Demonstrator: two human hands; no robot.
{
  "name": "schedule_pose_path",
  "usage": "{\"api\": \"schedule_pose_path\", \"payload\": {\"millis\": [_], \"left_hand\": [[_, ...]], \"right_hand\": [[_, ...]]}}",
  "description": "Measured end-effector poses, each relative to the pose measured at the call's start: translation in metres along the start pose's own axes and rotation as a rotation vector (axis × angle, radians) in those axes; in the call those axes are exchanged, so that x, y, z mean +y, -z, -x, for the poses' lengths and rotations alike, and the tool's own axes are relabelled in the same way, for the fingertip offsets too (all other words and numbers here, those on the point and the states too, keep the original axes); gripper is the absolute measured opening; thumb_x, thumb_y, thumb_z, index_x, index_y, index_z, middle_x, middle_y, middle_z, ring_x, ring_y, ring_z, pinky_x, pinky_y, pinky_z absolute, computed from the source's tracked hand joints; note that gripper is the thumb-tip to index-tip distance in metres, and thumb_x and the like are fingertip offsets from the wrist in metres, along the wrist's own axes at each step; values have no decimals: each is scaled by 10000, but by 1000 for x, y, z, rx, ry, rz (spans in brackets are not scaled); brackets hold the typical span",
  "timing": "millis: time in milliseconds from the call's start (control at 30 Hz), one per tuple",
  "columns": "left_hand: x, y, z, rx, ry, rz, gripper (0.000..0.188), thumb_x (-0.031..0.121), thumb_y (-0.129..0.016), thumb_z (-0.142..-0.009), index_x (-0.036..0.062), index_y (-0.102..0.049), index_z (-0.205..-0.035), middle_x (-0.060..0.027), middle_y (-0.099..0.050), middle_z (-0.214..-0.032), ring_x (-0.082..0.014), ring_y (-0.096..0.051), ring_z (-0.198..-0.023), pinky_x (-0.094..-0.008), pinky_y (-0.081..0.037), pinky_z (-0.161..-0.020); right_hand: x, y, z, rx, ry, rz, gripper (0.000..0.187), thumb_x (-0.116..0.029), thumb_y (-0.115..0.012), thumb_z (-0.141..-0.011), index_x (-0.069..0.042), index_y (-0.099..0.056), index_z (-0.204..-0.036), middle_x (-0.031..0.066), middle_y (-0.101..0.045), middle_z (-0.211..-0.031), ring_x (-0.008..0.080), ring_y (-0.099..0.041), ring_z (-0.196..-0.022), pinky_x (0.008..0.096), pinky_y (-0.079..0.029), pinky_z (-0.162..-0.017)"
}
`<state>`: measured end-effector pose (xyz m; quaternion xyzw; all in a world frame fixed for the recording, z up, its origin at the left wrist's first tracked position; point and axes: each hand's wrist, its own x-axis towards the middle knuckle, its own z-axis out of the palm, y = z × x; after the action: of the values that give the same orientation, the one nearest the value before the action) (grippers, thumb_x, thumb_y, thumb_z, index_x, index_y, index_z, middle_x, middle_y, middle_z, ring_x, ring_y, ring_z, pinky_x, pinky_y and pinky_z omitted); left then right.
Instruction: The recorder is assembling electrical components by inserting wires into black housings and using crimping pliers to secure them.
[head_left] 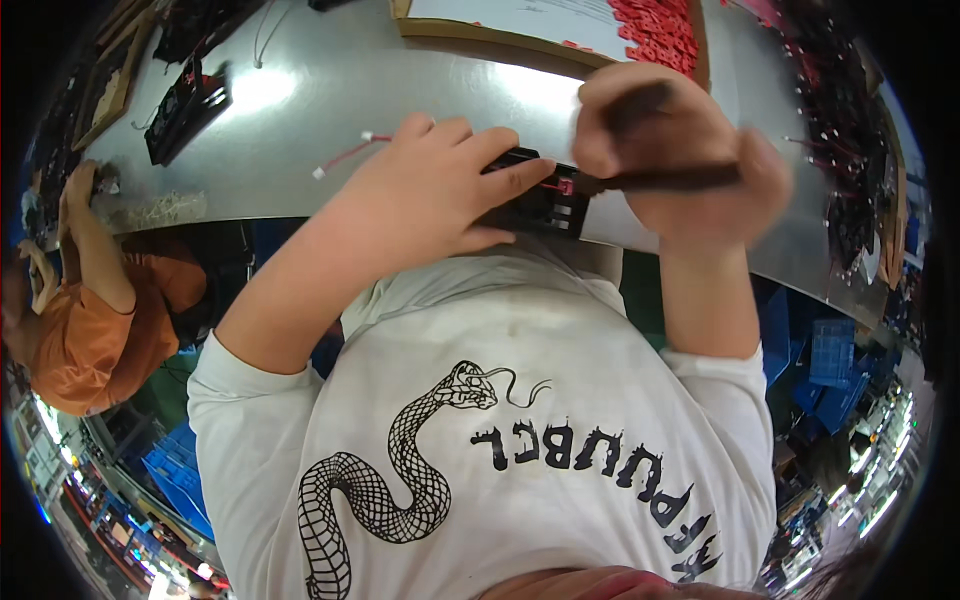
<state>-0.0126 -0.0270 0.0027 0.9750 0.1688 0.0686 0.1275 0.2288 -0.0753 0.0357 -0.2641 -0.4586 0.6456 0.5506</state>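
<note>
My left hand (440, 185) lies over a black slotted housing (545, 212) at the table's near edge, its fingers bent across it and gripping it. A small red piece (567, 186) sits on the housing beside my left index fingertip. Thin red wires (347, 157) with white plugs stick out on the far side of my left wrist. My right hand (690, 150), smeared by motion, is closed round a dark hand tool (670, 179), which looks like pliers. The tool's narrow end points left, close to the red piece; whether it touches is unclear.
Beyond my hands, a shallow box (480, 28) holds a heap of small red parts (655, 35). Another black housing (185, 112) lies at the far left. Dark wired parts (850, 180) crowd the right side. A person in orange (105, 325) works at the left.
</note>
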Motion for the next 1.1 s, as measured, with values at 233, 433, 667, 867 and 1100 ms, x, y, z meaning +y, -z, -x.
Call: {"api": "schedule_pose_path", "payload": {"millis": [233,433,667,867,1100], "left_hand": [[20,-3,6,37,100,-52,649,485,-764,-824,233,-607,-1401,-7,-600,-1199,-199,-609,-997,-378,-431,-837],[20,-7,7,62,90,-50,654,491,-764,-822,225,-609,-1399,-2,-605,-1183,-198,-614,-983,-374,-429,-831],[21,-8,7,55,99,-37,659,492,-764,-822,221,-604,-1401,-3,-604,-1180,-198,-613,-978,-376,-429,-824],[14,-7,6,72,65,2,662,445,-789,-811,229,-599,-1407,-11,-603,-1192,-205,-614,-974,-386,-437,-841],[-3,1,0,12,-43,-1,677,425,-806,-795,237,-597,-1410,-3,-610,-1235,-201,-622,-996,-379,-444,-842]], "right_hand": [[17,-12,24,85,223,59,971,-690,-504,-834,139,-493,-1338,193,-562,-1052,270,-508,-954,397,-394,-858],[19,-3,28,26,261,39,1035,-716,-616,-786,160,-525,-1329,182,-595,-1100,221,-556,-988,318,-430,-881],[20,-5,30,124,214,60,982,-662,-624,-801,172,-528,-1309,186,-600,-1050,223,-556,-970,320,-430,-856],[25,1,18,41,269,-13,904,-625,-650,-786,163,-596,-1226,205,-653,-1031,203,-573,-812,317,-450,-717],[3,19,-13,-484,-44,24,819,-583,-599,-803,167,-658,-1127,166,-667,-880,184,-568,-727,319,-457,-661]]}}
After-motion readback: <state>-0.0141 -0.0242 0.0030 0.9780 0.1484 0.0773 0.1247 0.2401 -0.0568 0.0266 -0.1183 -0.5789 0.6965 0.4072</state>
